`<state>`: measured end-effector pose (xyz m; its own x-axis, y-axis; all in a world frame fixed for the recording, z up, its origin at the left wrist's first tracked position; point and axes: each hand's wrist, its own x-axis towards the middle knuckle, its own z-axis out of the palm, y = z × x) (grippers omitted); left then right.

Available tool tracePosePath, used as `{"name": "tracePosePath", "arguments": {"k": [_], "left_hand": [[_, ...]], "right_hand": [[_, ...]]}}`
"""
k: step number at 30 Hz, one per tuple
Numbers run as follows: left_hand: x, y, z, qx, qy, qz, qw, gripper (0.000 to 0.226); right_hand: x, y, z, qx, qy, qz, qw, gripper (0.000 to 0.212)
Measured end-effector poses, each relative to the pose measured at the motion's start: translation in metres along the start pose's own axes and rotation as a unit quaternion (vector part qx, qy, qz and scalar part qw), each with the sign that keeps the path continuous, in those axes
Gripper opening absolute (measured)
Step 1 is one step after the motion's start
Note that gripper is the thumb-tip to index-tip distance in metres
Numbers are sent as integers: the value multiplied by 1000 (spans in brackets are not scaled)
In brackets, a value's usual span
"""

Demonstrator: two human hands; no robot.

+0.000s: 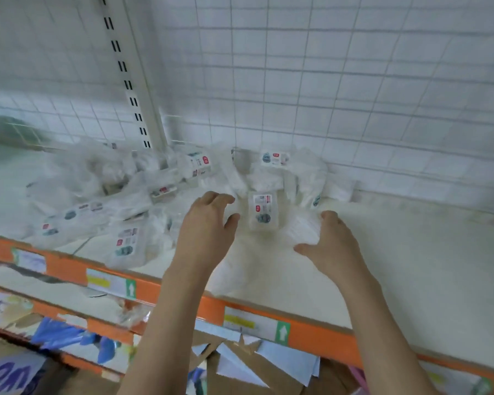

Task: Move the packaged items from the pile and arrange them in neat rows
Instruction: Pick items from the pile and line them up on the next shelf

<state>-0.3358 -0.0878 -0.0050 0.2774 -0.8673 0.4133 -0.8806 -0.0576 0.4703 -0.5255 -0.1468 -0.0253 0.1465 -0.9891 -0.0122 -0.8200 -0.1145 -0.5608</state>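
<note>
The right hand grips a white packet between thumb and curled fingers, low over the shelf. The left hand hovers beside it, fingers loosely curled and holding nothing. The pile of packets lies far left.

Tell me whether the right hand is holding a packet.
Holding: the right hand has fingers and thumb curled around a white packet on the shelf.
</note>
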Motion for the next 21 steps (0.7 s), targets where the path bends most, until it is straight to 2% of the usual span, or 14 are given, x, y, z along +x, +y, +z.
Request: {"name": "tracePosePath", "arguments": {"k": [4, 10, 12, 15, 21], "left_hand": [[26, 6, 24, -16, -105, 49, 993, 43], [39, 19, 67, 37, -191, -18, 981, 87], [38, 22, 75, 32, -199, -32, 979, 96], [35, 24, 79, 5, -207, -39, 978, 94], [18, 29, 60, -116, -195, -22, 974, 94]], "right_hand": [[-20, 2, 0, -18, 95, 9, 995, 59], [-46, 15, 0, -40, 199, 21, 979, 38], [-52, 17, 2, -39, 216, 21, 975, 36], [-60, 19, 4, -46, 226, -17, 973, 34], [-66, 29, -1, 1, 189, -38, 981, 27]]}}
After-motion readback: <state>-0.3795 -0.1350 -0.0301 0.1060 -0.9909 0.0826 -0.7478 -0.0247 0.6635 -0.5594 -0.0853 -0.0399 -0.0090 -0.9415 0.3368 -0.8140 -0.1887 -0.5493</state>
